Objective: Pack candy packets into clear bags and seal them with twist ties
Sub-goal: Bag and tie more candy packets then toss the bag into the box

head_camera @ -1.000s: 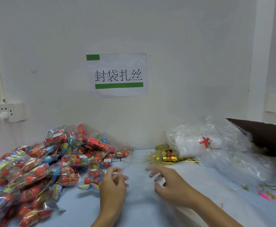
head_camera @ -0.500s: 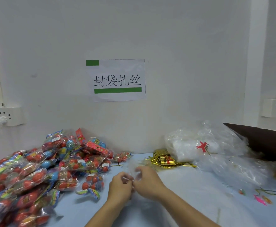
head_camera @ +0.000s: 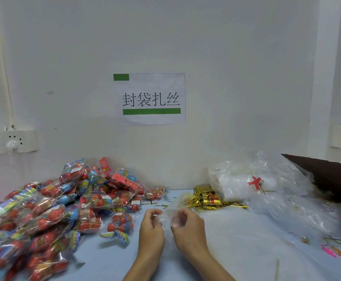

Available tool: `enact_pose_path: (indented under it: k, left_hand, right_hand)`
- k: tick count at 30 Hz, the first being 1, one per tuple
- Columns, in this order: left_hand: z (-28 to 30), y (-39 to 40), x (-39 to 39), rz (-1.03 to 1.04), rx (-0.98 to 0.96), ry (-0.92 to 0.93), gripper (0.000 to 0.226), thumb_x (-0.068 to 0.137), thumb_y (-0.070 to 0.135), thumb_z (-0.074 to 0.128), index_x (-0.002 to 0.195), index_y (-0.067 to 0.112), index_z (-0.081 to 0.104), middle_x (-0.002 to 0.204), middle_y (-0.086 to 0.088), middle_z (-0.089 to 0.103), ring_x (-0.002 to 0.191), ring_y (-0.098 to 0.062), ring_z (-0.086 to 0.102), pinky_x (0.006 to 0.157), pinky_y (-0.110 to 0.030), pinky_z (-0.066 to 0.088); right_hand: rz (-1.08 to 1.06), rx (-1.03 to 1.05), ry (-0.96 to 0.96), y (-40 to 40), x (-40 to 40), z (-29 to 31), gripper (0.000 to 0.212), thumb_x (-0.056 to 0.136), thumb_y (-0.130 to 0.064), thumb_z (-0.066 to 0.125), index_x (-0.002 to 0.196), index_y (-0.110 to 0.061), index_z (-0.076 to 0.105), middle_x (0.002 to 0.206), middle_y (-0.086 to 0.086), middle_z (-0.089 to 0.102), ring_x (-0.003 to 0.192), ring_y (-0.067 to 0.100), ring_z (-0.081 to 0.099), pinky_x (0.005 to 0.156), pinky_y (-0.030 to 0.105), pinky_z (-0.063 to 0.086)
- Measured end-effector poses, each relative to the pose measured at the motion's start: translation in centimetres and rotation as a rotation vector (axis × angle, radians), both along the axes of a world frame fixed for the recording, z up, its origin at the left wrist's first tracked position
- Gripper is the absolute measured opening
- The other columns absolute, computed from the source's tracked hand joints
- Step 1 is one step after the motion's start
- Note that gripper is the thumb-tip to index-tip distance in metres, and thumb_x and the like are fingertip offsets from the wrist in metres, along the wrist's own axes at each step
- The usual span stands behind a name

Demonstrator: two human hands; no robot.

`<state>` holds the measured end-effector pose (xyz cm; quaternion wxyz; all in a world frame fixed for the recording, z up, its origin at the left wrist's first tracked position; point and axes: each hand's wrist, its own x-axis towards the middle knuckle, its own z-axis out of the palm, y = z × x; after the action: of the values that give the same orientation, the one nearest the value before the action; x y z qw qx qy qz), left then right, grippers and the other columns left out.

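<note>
A: The candy packets [head_camera: 50,209] heap across the lower left of the tabletop [head_camera: 236,250]. What could go wrong?

B: The clear bag [head_camera: 166,217], low centre, is thin and slippery (nearly invisible here). Its mouth may stay stuck and tear if pulled hard.

A: And the hands?

B: The left hand [head_camera: 151,230] and right hand [head_camera: 188,226] each pinch the bag's film, fingers curled, close together.
</note>
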<state>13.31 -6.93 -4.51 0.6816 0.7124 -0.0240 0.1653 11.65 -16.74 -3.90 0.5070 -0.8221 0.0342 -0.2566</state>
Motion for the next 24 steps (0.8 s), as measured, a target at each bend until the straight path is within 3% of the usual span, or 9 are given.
enact_pose_path:
  k: [3, 7, 9, 12, 16, 19, 21, 24]
  left_hand:
    - [0.2, -0.1, -0.7, -0.136, 0.004, -0.01, 0.026, 0.09, -0.007, 0.045, 0.095, 0.016, 0.057, 0.082, -0.002, 0.058, 0.069, -0.012, 0.05, 0.062, -0.024, 0.041]
    - [0.0, -0.3, -1.2, -0.128, 0.113, -0.086, 0.025, 0.084, -0.005, 0.06, 0.094, 0.015, 0.05, 0.077, 0.0, 0.05, 0.056, -0.006, 0.039, 0.054, -0.018, 0.037]
    - [0.0, -0.2, -1.1, -0.045, 0.183, -0.15, 0.027, 0.079, -0.005, 0.064, 0.086, 0.015, 0.048, 0.072, 0.001, 0.046, 0.054, -0.005, 0.033, 0.053, -0.02, 0.033]
    - [0.1, 0.7, -0.7, 0.17, 0.283, -0.205, 0.032, 0.075, -0.016, 0.053, 0.069, 0.014, 0.045, 0.06, 0.001, 0.041, 0.05, -0.009, 0.03, 0.048, -0.023, 0.025]
    - [0.2, 2.1, -0.1, 0.454, 0.27, -0.14, 0.033, 0.072, -0.021, 0.045, 0.065, 0.011, 0.047, 0.054, -0.003, 0.046, 0.053, -0.024, 0.04, 0.047, -0.033, 0.024]
    - [0.1, 2.1, -0.1, 0.491, 0.3, -0.143, 0.03, 0.077, -0.015, 0.051, 0.076, 0.015, 0.05, 0.074, -0.003, 0.052, 0.068, -0.026, 0.048, 0.054, -0.032, 0.034]
    - [-0.1, 1.8, -0.1, 0.448, 0.347, -0.18, 0.028, 0.079, -0.011, 0.056, 0.08, 0.016, 0.051, 0.09, -0.002, 0.049, 0.084, -0.023, 0.047, 0.066, -0.034, 0.039]
    - [-0.2, 1.5, -0.2, 0.293, 0.377, -0.208, 0.033, 0.077, -0.007, 0.062, 0.079, 0.022, 0.046, 0.087, 0.003, 0.051, 0.086, -0.021, 0.049, 0.067, -0.028, 0.035]
  right_hand:
    - [-0.029, -0.011, -0.014, -0.3, -0.2, -0.3, 0.017, 0.084, -0.01, 0.065, 0.072, -0.021, 0.059, 0.069, -0.007, 0.06, 0.066, 0.006, 0.054, 0.059, 0.015, 0.041]
    - [-0.02, -0.001, -0.003, -0.3, -0.1, -0.7, 0.026, 0.076, -0.001, 0.063, 0.063, -0.019, 0.049, 0.06, -0.006, 0.052, 0.054, 0.007, 0.039, 0.052, 0.02, 0.034]
    - [-0.032, 0.012, 0.001, -0.4, 0.0, -0.6, 0.03, 0.075, 0.002, 0.062, 0.062, -0.022, 0.049, 0.058, -0.006, 0.05, 0.053, 0.006, 0.039, 0.051, 0.019, 0.035]
    - [-0.109, 0.089, -0.011, -1.0, 0.3, -0.4, 0.028, 0.078, 0.004, 0.056, 0.065, -0.021, 0.056, 0.06, -0.003, 0.056, 0.057, 0.012, 0.049, 0.049, 0.016, 0.036]
    - [-0.262, 0.117, -0.059, -1.8, 0.3, -0.4, 0.027, 0.083, 0.003, 0.054, 0.074, -0.022, 0.052, 0.059, -0.004, 0.056, 0.055, 0.013, 0.05, 0.045, 0.021, 0.033]
    - [-0.262, 0.038, -0.071, -1.4, 0.0, -0.5, 0.02, 0.087, -0.005, 0.054, 0.088, -0.024, 0.051, 0.066, -0.006, 0.057, 0.063, 0.015, 0.053, 0.052, 0.03, 0.037]
    - [-0.238, -0.004, -0.082, -1.2, 0.0, -0.5, 0.018, 0.088, -0.01, 0.056, 0.094, -0.027, 0.051, 0.087, -0.006, 0.058, 0.079, 0.016, 0.054, 0.064, 0.032, 0.039]
    - [-0.18, -0.04, -0.079, -1.0, 0.0, -0.5, 0.018, 0.086, -0.016, 0.064, 0.092, -0.027, 0.051, 0.1, -0.005, 0.052, 0.092, 0.015, 0.051, 0.078, 0.03, 0.039]
